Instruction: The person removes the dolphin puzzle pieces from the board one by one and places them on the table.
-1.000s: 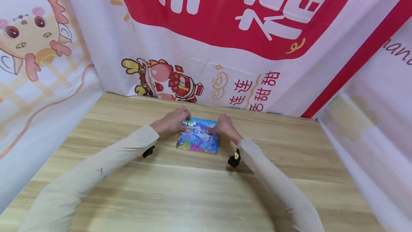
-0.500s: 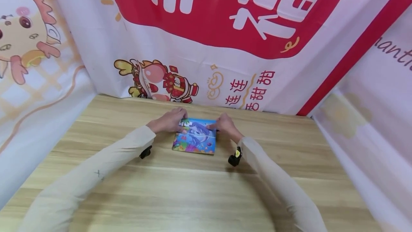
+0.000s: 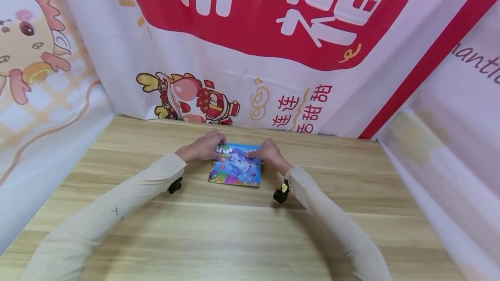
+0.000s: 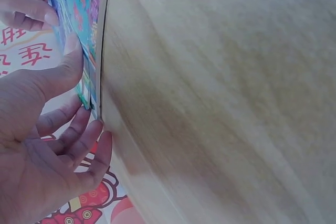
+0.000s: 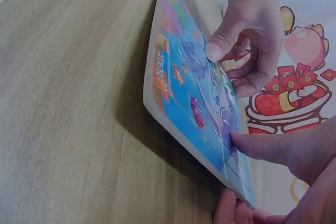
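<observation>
Only the right wrist view shows the right hand (image 5: 307, 156) gripping the picture board (image 5: 181, 98) with fingers (image 5: 227, 207) under its edge. The left hand (image 3: 204, 146) pinches the opposite side. The board is near the hanging cloth (image 3: 234, 66); tabletop (image 3: 218, 233) spreads wide in front.

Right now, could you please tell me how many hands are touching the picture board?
2: the left hand holds the picture board near its far left corner, the right hand near its far right corner. None seems hidden.
</observation>
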A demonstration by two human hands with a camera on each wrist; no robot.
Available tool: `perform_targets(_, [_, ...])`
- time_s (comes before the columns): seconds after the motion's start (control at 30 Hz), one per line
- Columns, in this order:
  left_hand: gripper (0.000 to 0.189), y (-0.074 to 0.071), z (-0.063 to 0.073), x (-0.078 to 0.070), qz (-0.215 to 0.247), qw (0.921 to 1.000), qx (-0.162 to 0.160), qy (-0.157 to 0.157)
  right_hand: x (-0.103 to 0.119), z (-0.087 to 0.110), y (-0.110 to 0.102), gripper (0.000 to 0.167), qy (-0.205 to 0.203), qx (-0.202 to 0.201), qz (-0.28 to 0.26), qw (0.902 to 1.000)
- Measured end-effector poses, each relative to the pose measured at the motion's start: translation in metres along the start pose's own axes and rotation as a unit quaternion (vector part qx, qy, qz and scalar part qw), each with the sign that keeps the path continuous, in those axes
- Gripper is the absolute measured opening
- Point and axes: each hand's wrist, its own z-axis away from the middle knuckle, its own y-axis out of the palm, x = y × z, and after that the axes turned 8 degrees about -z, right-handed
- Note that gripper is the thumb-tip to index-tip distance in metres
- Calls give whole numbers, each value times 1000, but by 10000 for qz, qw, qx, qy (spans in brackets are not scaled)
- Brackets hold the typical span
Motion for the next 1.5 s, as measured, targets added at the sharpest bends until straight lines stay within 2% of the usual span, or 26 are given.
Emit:
perform_targets(0.2, [53, -2, 0, -2, -18, 10000, 39, -67, -1, 1, 1, 63, -54, -36, 6, 10000])
perform_targets(0.33, [45, -3, -4, -1, 4, 9999, 45, -96, 0, -1, 0, 59, -96, -1, 116, 9999])
perform_targets(0.53, [25, -9, -15, 6, 404, 9990, -149, -130, 6, -4, -3, 51, -317, 11, 119, 9994])
perform_targets(0.7, [20, -14, -15, 12, 794, 9963, -144, -290, 8, -4, -2, 55, -310, 86, 338, 9989])
perform_targets(0.8, [15, -14, -13, 19, 1283, 9910, -209, -330, 5, -5, 0, 57, -262, 50, 370, 9990])
perform_targets(1.0, [16, -12, -5, 27, 2281, 9723, -93, -510, 0, -4, 5, 55, -213, 125, 392, 9989])
perform_targets(1.2, [26, -21, 1, 31, 2608, 9626, 67, -734, -3, -3, 2, 60, -241, 183, 460, 9985])
perform_targets(1.37, [29, -31, 7, 42, 2955, 9501, 201, -983, -8, -8, -8, 56, -228, 161, 505, 9983])
perform_targets(1.5, [31, -33, 12, 49, 3008, 9474, 300, -1049, -14, -11, -19, 61, -192, 92, 587, 9980])
